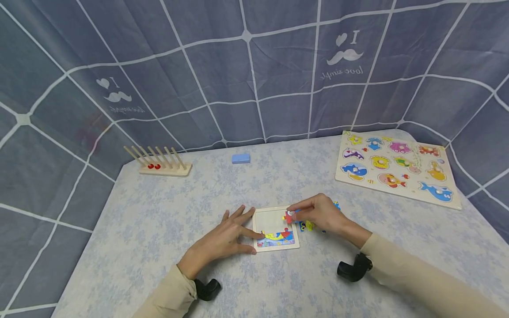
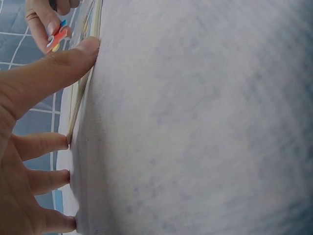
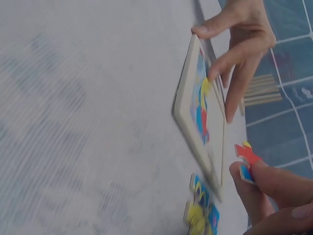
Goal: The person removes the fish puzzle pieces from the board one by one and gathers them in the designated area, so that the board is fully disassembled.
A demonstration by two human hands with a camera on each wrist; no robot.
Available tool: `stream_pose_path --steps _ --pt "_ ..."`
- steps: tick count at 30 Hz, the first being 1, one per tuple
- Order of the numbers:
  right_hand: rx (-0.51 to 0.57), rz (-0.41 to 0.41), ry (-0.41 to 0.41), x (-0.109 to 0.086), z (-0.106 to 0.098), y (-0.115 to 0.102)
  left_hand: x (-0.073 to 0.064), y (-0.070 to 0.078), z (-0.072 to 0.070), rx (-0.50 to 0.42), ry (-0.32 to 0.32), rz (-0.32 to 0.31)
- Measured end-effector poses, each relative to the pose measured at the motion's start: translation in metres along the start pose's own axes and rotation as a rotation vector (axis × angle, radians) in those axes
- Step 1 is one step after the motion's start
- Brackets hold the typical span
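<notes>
A wooden puzzle tray (image 1: 277, 249) lies flat on the cloth, its near part filled with joined puzzle pieces (image 1: 278, 238) in blue, yellow and red. With fingers spread, my left hand (image 1: 228, 236) rests along the tray's left side; its index finger touches the joined pieces. My right hand (image 1: 322, 214) pinches a red and blue puzzle piece (image 3: 248, 155) between thumb and finger, above the tray's right side. Loose yellow and blue pieces (image 3: 198, 215) lie right of the tray, partly hidden under the right hand in the head view.
A peg board with sea animals (image 1: 393, 168) lies at the back right. At the back left stands a wooden rack of upright pegs (image 1: 167, 170) with two red beads. A blue block (image 1: 241, 159) sits at the back middle, before a grey checked curtain (image 1: 222, 79).
</notes>
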State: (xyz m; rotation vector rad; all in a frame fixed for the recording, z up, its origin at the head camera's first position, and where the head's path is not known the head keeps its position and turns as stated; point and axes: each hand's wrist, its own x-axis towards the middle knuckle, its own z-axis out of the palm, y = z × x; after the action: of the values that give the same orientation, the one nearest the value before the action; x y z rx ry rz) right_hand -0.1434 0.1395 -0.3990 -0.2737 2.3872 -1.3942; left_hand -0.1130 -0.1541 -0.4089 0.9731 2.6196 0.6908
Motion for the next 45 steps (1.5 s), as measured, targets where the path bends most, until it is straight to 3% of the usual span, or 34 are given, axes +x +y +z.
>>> stream_pose_path --steps 27,31,39,45 --pt "-0.081 0.202 0.084 -0.042 -0.066 0.045 -0.001 0.000 -0.001 0.002 0.003 -0.001" --pt "-0.107 0.207 0.096 -0.043 -0.068 0.045 0.000 0.000 0.000 -0.006 0.002 -0.002" --pt "-0.286 0.141 0.135 -0.044 -0.068 0.043 0.000 0.000 0.000 -0.020 0.000 -0.003" --pt "-0.334 0.123 0.168 -0.043 -0.065 0.044 -0.001 0.001 0.000 -0.023 0.000 -0.005"
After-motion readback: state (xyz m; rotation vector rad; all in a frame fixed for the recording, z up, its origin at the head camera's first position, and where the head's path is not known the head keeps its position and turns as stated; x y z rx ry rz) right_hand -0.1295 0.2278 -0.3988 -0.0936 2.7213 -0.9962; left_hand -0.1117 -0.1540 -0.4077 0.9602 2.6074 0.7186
